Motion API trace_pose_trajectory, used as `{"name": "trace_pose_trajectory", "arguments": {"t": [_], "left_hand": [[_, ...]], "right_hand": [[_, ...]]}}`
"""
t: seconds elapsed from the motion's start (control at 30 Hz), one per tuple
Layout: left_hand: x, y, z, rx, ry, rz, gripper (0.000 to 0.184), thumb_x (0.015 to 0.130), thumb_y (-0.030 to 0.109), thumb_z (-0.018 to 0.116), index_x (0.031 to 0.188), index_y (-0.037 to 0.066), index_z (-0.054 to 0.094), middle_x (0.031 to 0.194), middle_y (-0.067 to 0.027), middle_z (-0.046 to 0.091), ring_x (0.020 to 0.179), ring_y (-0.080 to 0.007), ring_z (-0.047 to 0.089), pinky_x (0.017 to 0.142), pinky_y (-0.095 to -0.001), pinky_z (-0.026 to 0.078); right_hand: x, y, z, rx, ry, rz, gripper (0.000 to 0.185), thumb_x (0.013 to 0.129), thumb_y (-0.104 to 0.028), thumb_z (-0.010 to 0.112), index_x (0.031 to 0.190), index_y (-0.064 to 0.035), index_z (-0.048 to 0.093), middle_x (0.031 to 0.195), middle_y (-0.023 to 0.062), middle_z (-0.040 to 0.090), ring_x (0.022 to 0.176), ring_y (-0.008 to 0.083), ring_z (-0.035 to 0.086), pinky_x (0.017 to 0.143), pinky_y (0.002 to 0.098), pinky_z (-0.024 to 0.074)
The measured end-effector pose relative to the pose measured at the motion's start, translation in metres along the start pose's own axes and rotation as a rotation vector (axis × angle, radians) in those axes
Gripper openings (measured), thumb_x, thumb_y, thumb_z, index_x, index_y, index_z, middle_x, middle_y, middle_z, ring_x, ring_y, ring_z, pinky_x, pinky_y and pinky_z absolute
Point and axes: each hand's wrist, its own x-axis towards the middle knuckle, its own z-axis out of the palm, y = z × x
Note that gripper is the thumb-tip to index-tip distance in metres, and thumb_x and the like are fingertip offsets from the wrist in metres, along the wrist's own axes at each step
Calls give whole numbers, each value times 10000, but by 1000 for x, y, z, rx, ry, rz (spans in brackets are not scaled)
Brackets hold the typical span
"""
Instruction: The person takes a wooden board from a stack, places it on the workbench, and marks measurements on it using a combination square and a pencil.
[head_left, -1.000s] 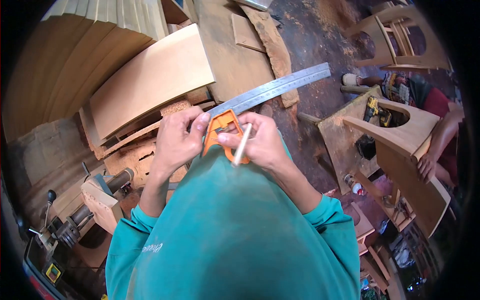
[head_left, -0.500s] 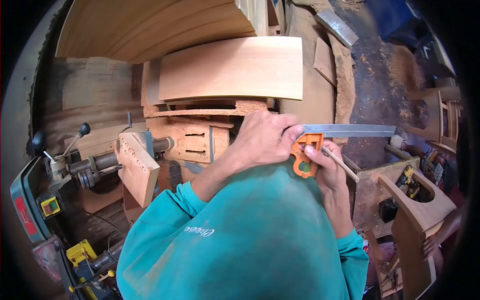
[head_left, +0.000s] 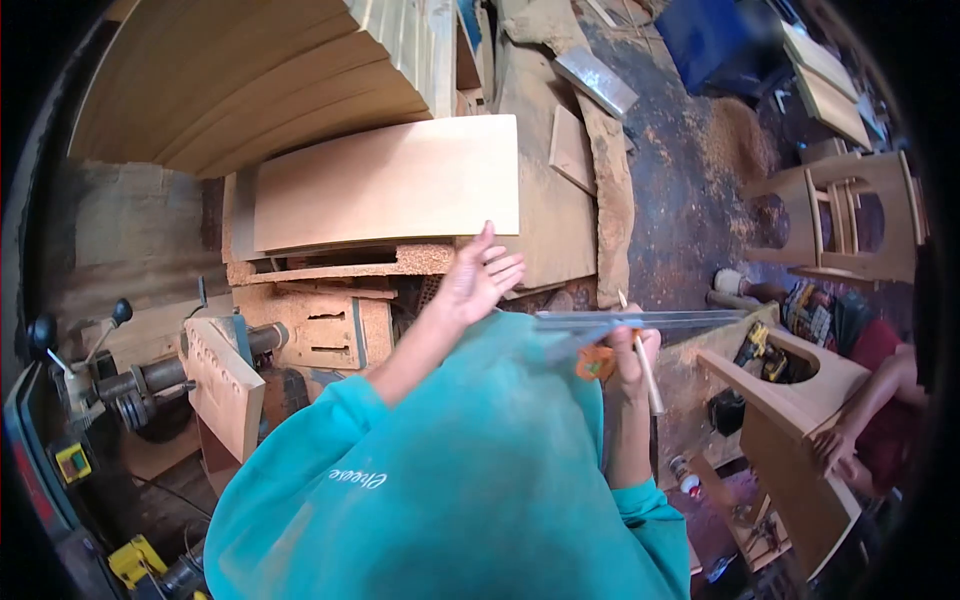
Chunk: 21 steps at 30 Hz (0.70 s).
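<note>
Head: shirt reads "Cheese", left hand splayed, right hand gripping square and pencil.

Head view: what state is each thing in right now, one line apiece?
Left hand: open, holding nothing
Right hand: closed on square and stick
Orange-headed square: held, blade roughly crosswise, blurred
Pencil-like stick: held, tilted
Pale board: lying broad face up
Yellow drill: unheld; on or off, cannot tell
Co-worker's hand: resting on wooden piece
</note>
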Motion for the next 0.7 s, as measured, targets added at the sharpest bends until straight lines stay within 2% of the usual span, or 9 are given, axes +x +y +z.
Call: {"name": "trace_pose_trajectory", "arguments": {"t": [0.03, 0.1, 0.23, 0.4, 0.43, 0.47, 0.57, 0.67, 0.7], "left_hand": [[18, -7, 5, -7, -1, 23, 708, 828, 357, 695, 1293, -42, 341, 1325, -237, 415, 1159, -341, 494, 1047, -446, 369], [51, -10, 17, -246, -23, 440, 620, 825, 253, 707, 1296, -1, 394, 1281, -176, 487, 1148, -331, 499, 1065, -448, 341], [70, -10, 24, -425, -57, 582, 413, 844, 153, 668, 1204, 29, 509, 1178, -117, 564, 1123, -276, 519, 1028, -449, 382], [32, -31, 23, -413, 68, 700, 338, 843, 69, 637, 1149, -3, 514, 1135, -119, 572, 1092, -254, 539, 994, -427, 412], [21, -34, 31, -398, 139, 723, 316, 835, 36, 630, 1127, -9, 517, 1114, -117, 574, 1075, -251, 545, 985, -417, 418], [14, -40, 35, -412, 135, 732, 316, 835, 36, 630, 1127, -9, 517, 1114, -117, 574, 1075, -251, 545, 985, -417, 418], [-15, -51, 62, -370, 244, 784, 350, 781, -50, 600, 1114, -10, 499, 1076, -98, 559, 1024, -247, 553, 937, -384, 425], [-17, -49, 88, -340, 273, 975, 405, 758, -61, 598, 1139, -3, 476, 1089, -99, 551, 1033, -242, 551, 930, -391, 425], [-19, -47, 95, -376, 314, 913, 474, 738, -68, 598, 1182, 5, 448, 1116, -113, 538, 1041, -242, 546, 911, -392, 440]], "right_hand": [[-2, 6, -10, 125, 23, 56, 412, 870, -431, 632, 850, -33, 526, 720, 54, 574, 625, 138, 585, 580, 289, 507], [-5, 12, -18, 236, 113, 56, 505, 857, -538, 580, 827, -43, 487, 656, 57, 538, 542, 172, 579, 507, 321, 522], [-5, 23, -43, 278, 130, -21, 547, 869, -567, 551, 753, -38, 478, 629, 33, 500, 516, 141, 559, 461, 305, 492], [6, -13, -52, 265, -30, 141, 427, 891, -399, 575, 848, 25, 547, 707, 124, 601, 469, 185, 569, 434, 299, 493], [13, -2, -62, 342, -26, 171, 421, 852, -340, 570, 956, 69, 581, 855, 228, 653, 452, 199, 574, 426, 298, 490], [20, -5, -61, 334, -42, 169, 421, 852, -340, 570, 956, 69, 581, 855, 228, 653, 452, 199, 574, 426, 298, 490], [44, -18, -49, 479, -310, -10, 520, 795, -381, 578, 1045, 74, 605, 1086, 348, 590, 456, 155, 557, 415, 260, 452], [76, -1, -46, 119, -402, -243, 525, 840, -446, 486, 1015, 33, 612, 1054, 337, 607, 466, 115, 542, 496, 217, 425], [82, 4, -39, 132, -417, -288, 551, 895, -483, 440, 969, 30, 626, 908, 319, 637, 517, 106, 566, 510, 207, 413]]}}
